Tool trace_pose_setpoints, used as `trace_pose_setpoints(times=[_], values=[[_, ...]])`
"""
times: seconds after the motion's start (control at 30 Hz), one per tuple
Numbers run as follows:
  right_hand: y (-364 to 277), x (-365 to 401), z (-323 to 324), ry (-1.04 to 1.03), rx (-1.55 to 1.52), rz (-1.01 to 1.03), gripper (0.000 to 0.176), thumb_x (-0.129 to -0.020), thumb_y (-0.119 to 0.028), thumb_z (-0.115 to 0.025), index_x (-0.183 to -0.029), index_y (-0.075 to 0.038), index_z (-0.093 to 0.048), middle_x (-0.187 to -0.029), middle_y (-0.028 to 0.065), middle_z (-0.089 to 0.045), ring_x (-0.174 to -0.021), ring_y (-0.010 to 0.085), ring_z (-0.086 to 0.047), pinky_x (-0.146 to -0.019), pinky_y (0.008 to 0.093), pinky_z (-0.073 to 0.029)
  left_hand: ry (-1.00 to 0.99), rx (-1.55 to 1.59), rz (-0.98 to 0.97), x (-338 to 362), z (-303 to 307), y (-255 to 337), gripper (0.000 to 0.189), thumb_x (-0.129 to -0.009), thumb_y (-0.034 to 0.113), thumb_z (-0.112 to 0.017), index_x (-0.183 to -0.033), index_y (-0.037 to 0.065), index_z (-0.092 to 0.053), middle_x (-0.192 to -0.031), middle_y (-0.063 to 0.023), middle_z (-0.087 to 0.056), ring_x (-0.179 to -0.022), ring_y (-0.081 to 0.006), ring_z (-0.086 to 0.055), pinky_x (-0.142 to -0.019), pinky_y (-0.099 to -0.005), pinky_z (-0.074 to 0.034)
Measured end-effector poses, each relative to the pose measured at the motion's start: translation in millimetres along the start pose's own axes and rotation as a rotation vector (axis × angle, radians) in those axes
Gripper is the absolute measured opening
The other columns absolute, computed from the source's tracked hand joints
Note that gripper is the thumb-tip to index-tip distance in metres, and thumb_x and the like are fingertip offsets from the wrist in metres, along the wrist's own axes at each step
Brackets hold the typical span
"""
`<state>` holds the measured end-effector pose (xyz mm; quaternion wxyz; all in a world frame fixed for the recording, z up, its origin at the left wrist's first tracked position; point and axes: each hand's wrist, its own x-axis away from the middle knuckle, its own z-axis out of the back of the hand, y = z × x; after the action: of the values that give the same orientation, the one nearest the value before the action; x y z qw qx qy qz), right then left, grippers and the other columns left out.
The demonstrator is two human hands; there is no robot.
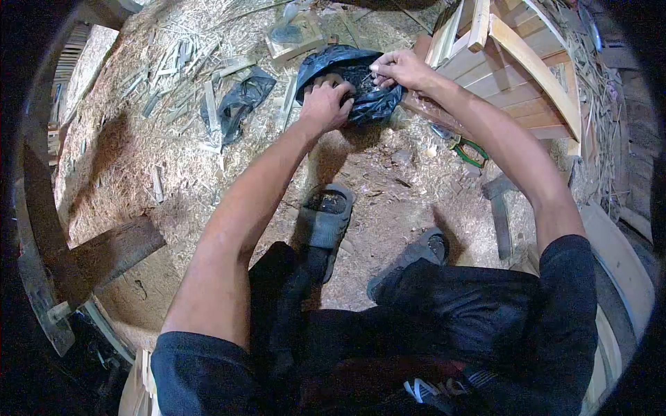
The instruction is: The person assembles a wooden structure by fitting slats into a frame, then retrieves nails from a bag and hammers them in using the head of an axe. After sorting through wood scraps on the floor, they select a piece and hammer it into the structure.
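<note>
Black plastic bag: stands open-mouthed (331, 58) on the floor ahead of the feet, small dark bits (357, 75) inside, too fine to identify.
Left hand: at the bag's near-left rim (326, 104), fingers bent over the mouth, thumb apart from them; whether they clamp the plastic cannot be told.
Right hand: over the bag's right edge (406, 71), thumb and fingertips together; anything pinched between them is too small to make out.
In the way: both hands cover part of the mouth; a slatted wooden frame (517, 80) rises close by the right forearm (479, 114).
Green-handled pliers: on the floor just beside that forearm (472, 152).
Black plastic scrap: crumpled (251, 93), left of the bag, with wood offcuts (182, 59) strewn beyond it.
Wooden block: past the bag (303, 50), clear plastic (286, 33) on it.
Sandals: dark, on the wearer's feet (331, 232), between bag and lap.
Floor: sawdust and shavings (222, 180) over packed brown ground, barer near the sandals.
Room: dim at the edges; timber (118, 253) at left, curved pale boards (621, 253) at right.
</note>
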<state>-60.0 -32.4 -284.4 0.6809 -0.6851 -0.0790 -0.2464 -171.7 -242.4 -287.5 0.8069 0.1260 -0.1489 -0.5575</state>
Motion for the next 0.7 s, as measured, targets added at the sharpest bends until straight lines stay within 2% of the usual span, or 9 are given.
trace_pose_setpoints(times=[0.13,0.23,0.37,0.43,0.53,0.63,0.67,0.7], values=[[0.7,2.5,-6.8,0.052,-0.093,0.06,0.021,-0.089,-0.009,-0.062,-0.103,0.007,-0.06,-0.089,0.0111,-0.066,-0.081,0.018,-0.067,-0.073,0.0275,-0.056,-0.01,0.012,-0.011,1.2,0.8,-0.3,0.034,-0.085,0.036,-0.059,-0.115,0.02,-0.058,-0.119,-0.0173,-0.054,-0.106,-0.041,-0.054,-0.09,-0.0529,-0.044],[1.2,1.6,-5.8,0.051,-0.041,0.071,0.02,-0.089,-0.003,-0.06,-0.105,0.009,-0.058,-0.092,0.0143,-0.066,-0.084,0.0196,-0.067,-0.075,0.027,-0.057,-0.012,0.008,-0.011,2.2,1.9,1.4,0.035,-0.085,0.036,-0.059,-0.117,0.02,-0.057,-0.119,-0.0185,-0.054,-0.107,-0.0416,-0.054,-0.091,-0.0529,-0.043],[8.7,-3.8,-3.5,0.061,-0.065,0.053,0.02,-0.088,0.0,-0.059,-0.105,0.01,-0.058,-0.093,0.0153,-0.066,-0.083,0.0197,-0.067,-0.074,0.0271,-0.057,0.017,-0.004,-0.018,3.2,-1.7,0.1,0.037,-0.086,0.036,-0.059,-0.119,0.02,-0.056,-0.119,-0.0198,-0.054,-0.108,-0.0424,-0.053,-0.092,-0.053,-0.042],[11.4,-6.1,-3.5,0.088,-0.06,0.045,0.02,-0.089,0.001,-0.058,-0.107,0.01,-0.057,-0.093,0.0154,-0.066,-0.083,0.0196,-0.067,-0.074,0.027,-0.057,0.007,0.004,0.007,3.8,0.6,3.1,0.034,-0.086,0.034,-0.058,-0.117,0.02,-0.056,-0.118,-0.0174,-0.054,-0.112,-0.0398,-0.051,-0.094,-0.0535,-0.041],[16.0,-10.7,-5.4,0.136,-0.088,0.08,0.015,-0.088,0.003,-0.055,-0.099,0.01,-0.061,-0.09,0.0162,-0.066,-0.078,0.0226,-0.068,-0.068,0.0284,-0.057,-0.029,0.014,0.03,4.9,4.9,6.3,0.033,-0.086,0.033,-0.058,-0.116,0.02,-0.056,-0.118,-0.0165,-0.054,-0.112,-0.0391,-0.051,-0.094,-0.0537,-0.04],[8.6,-8.0,-14.9,0.209,0.165,0.157,0.014,-0.086,0.001,-0.058,-0.097,0.007,-0.064,-0.085,0.0137,-0.067,-0.078,0.0179,-0.068,-0.066,0.0288,-0.056,-0.056,0.043,0.05,4.1,10.4,7.7,0.033,-0.087,0.034,-0.057,-0.116,0.019,-0.055,-0.116,-0.0173,-0.055,-0.11,-0.0392,-0.053,-0.093,-0.052,-0.041],[0.2,-2.0,-16.3,0.242,0.39,0.119,0.017,-0.081,-0.004,-0.059,-0.096,0.002,-0.066,-0.082,0.0166,-0.068,-0.079,0.0229,-0.068,-0.068,0.0359,-0.054,-0.063,0.057,0.057,3.6,11.7,7.8,0.033,-0.087,0.034,-0.057,-0.116,0.019,-0.055,-0.115,-0.0176,-0.055,-0.109,-0.0391,-0.054,-0.093,-0.0511,-0.042],[0.3,-1.9,-19.5,0.264,0.526,0.245,0.017,-0.082,-0.005,-0.059,-0.096,0.001,-0.066,-0.082,0.0185,-0.067,-0.078,0.0264,-0.067,-0.069,0.0375,-0.054,-0.032,0.136,0.08,1.5,9.3,5.1,0.033,-0.087,0.033,-0.056,-0.117,0.017,-0.054,-0.114,-0.0182,-0.056,-0.108,-0.0389,-0.054,-0.092,-0.0509,-0.043]])
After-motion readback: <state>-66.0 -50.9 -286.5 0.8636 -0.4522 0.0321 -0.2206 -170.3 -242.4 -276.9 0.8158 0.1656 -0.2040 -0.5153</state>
